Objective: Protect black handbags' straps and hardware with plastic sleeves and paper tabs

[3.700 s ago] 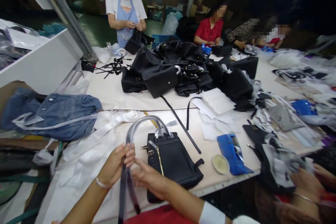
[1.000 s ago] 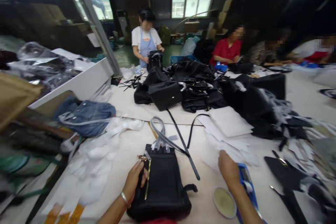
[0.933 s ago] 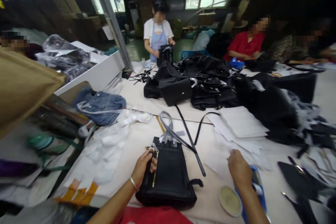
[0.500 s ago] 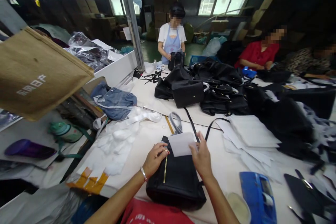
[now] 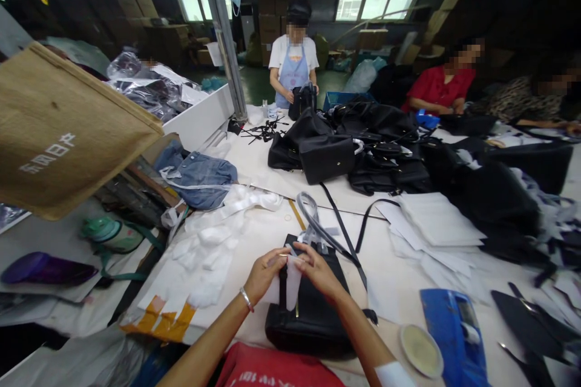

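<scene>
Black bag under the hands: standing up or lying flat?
Lying flat. The black bag rests on the table, its broad face with the gold zip turned up and its bottom end toward the wearer.

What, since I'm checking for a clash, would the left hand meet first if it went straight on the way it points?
Most likely the right hand: the left hand points up and rightward, toward it, over the bag. Depth leaves unclear whether they already touch.
</scene>
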The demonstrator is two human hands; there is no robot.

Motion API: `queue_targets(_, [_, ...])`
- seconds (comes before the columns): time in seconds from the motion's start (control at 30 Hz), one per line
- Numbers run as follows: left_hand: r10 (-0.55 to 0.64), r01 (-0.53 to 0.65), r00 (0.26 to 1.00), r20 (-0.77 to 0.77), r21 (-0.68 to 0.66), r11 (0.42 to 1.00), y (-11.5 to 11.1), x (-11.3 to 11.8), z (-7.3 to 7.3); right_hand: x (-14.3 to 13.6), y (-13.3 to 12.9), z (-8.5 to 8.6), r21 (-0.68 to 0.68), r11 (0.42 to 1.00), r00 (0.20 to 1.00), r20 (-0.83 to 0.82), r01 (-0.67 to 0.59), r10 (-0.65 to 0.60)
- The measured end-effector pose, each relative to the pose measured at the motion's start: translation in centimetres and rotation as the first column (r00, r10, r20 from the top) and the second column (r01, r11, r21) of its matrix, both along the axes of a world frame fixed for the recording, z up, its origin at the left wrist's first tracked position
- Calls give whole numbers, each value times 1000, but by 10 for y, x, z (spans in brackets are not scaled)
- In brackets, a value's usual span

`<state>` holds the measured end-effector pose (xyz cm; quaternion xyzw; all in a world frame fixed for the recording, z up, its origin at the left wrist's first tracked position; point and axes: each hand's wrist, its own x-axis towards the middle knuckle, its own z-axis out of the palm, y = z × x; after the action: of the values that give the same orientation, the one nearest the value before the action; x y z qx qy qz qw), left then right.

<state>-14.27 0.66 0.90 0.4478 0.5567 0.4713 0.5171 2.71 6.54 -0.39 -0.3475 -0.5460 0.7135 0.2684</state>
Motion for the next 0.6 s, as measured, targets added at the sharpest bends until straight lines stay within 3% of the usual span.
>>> queue_targets(0.1, [184, -184, 983, 9, -39, 982, -4, 3, -6, -4, -22, -12, -131, 981, 987, -57, 140, -149])
queue_targets(0.2, [343, -333, 937, 66, -128, 934, -8, 12, -12, -10, -32, -17, 34, 962, 955, 115, 270, -272])
queue_targets(0.27, [314, -276, 926, 208, -192, 942, -11, 18, -12, -13, -30, -15, 221, 934, 906, 260, 282, -335])
queue_targets(0.37, [207, -145, 897, 391, -183, 972, -14, 25, -9, -17, -24, -8, 418, 880, 841, 371, 226, -393])
queue_targets(0.6, [264, -222, 891, 371, -150, 963, -11, 24, -8, -30, -27, 1, 533, 830, 781, 444, 163, -439])
